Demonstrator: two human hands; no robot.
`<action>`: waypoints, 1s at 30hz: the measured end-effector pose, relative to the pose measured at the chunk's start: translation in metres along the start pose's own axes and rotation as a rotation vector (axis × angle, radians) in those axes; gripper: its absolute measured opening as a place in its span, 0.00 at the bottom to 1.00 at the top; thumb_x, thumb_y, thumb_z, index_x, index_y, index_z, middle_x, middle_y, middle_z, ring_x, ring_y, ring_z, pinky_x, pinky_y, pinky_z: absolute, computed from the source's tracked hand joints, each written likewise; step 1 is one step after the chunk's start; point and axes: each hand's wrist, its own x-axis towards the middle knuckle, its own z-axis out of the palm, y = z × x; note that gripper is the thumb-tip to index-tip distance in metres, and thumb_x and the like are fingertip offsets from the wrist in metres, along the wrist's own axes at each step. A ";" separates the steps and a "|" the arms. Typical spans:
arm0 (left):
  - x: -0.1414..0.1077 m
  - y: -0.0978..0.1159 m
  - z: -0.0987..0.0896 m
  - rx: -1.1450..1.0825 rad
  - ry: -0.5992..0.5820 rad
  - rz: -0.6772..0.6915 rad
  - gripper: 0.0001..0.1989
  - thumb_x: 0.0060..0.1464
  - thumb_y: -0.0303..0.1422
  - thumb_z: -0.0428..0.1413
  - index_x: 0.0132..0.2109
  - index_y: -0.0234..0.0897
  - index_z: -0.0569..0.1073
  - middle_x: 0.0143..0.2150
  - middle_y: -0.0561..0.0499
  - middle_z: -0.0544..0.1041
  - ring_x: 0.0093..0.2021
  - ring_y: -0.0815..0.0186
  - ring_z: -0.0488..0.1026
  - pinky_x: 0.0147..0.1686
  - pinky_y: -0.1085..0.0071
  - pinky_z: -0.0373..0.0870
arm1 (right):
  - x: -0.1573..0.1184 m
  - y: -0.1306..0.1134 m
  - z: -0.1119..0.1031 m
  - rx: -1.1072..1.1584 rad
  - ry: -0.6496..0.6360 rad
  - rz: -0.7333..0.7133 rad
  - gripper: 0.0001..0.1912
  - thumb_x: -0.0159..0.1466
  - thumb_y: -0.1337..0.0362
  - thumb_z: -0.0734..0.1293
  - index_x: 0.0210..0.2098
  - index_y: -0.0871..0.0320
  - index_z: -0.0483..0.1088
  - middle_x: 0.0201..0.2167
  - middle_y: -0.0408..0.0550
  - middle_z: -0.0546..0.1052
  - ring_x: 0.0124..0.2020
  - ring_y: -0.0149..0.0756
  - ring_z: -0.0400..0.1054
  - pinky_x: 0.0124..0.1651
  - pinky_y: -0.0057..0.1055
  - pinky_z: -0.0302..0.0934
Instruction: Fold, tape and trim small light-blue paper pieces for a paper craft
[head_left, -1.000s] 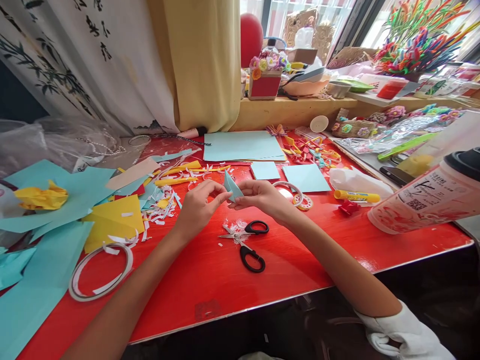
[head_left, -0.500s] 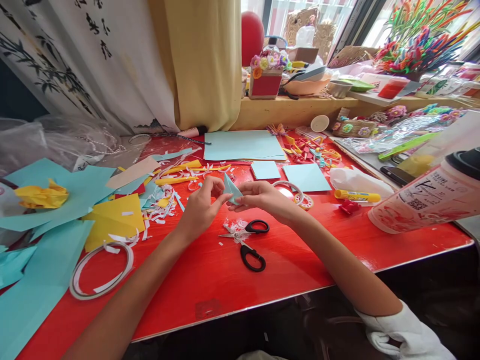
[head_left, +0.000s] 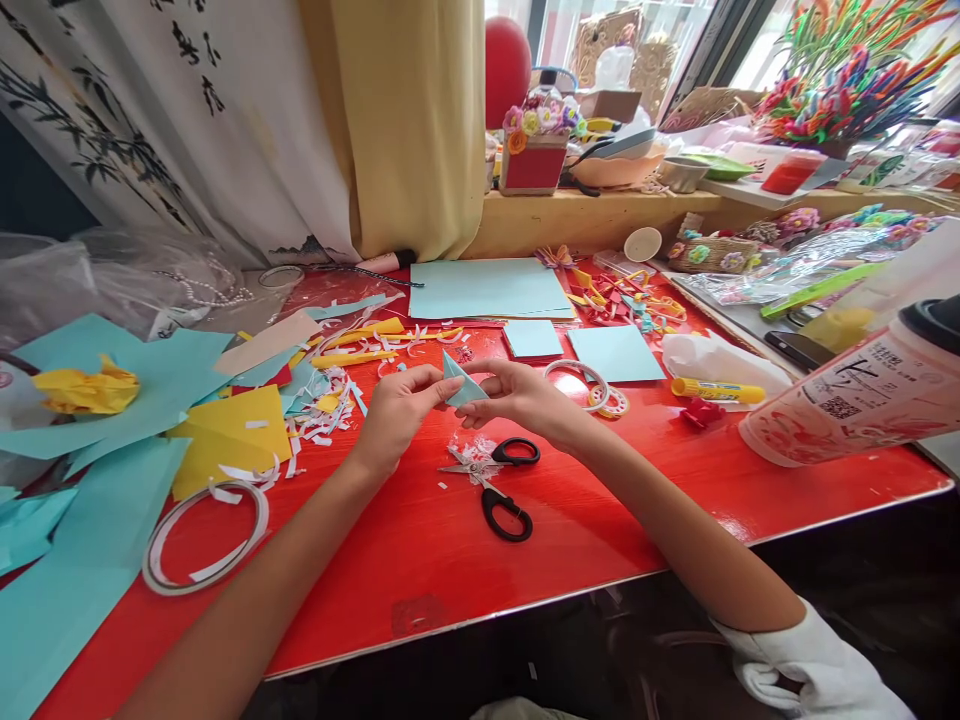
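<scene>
A small piece of folded light-blue paper (head_left: 466, 388) is held between both hands above the red table. My left hand (head_left: 401, 408) pinches its left edge between thumb and fingers. At its right side, my right hand (head_left: 519, 397) grips it the same way. One pointed corner of the paper stands up between the hands. Just below them lie black-handled scissors (head_left: 506, 488) with blades spread, over a little heap of white paper scraps (head_left: 474, 455). Beyond the hands are a small stack of blue squares (head_left: 532, 339) and a larger blue sheet (head_left: 616, 354).
Blue paper offcuts (head_left: 112, 500), a yellow sheet (head_left: 236, 438) and a tape roll (head_left: 206, 540) cover the left side. Toward the right lie another tape roll (head_left: 576, 385), a yellow glue stick (head_left: 716, 390) and a tall cup (head_left: 847, 400). Large blue sheets (head_left: 487, 289) rest at the back.
My left fingers have shifted on the folded paper, with the thumb now lying along its left face. The paper has tilted slightly to the left. The scissors have stayed put.
</scene>
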 end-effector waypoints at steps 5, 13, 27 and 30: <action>0.001 -0.001 0.003 -0.062 -0.042 -0.073 0.12 0.49 0.40 0.53 0.26 0.35 0.68 0.25 0.54 0.67 0.27 0.70 0.64 0.31 0.72 0.62 | 0.000 0.000 0.002 -0.010 -0.007 0.031 0.24 0.55 0.75 0.65 0.51 0.64 0.60 0.26 0.45 0.75 0.26 0.30 0.71 0.34 0.30 0.68; 0.001 -0.001 0.003 -0.106 0.041 -0.044 0.14 0.49 0.42 0.53 0.25 0.35 0.67 0.24 0.54 0.65 0.26 0.71 0.63 0.30 0.72 0.62 | 0.001 0.002 0.001 -0.017 -0.038 -0.001 0.24 0.54 0.74 0.66 0.50 0.64 0.61 0.24 0.44 0.74 0.26 0.30 0.71 0.32 0.29 0.67; 0.001 -0.004 0.003 0.013 -0.087 -0.062 0.13 0.48 0.40 0.54 0.26 0.34 0.68 0.24 0.54 0.68 0.26 0.71 0.63 0.29 0.73 0.60 | 0.002 0.003 -0.001 -0.003 0.023 0.004 0.22 0.54 0.74 0.66 0.48 0.63 0.61 0.25 0.46 0.75 0.26 0.31 0.71 0.32 0.29 0.68; 0.003 -0.002 0.002 -0.071 -0.167 -0.098 0.12 0.49 0.41 0.53 0.31 0.34 0.69 0.28 0.53 0.69 0.28 0.70 0.65 0.30 0.73 0.63 | 0.001 0.002 -0.002 0.002 0.037 -0.017 0.22 0.54 0.72 0.67 0.48 0.62 0.62 0.24 0.44 0.75 0.25 0.31 0.71 0.33 0.29 0.68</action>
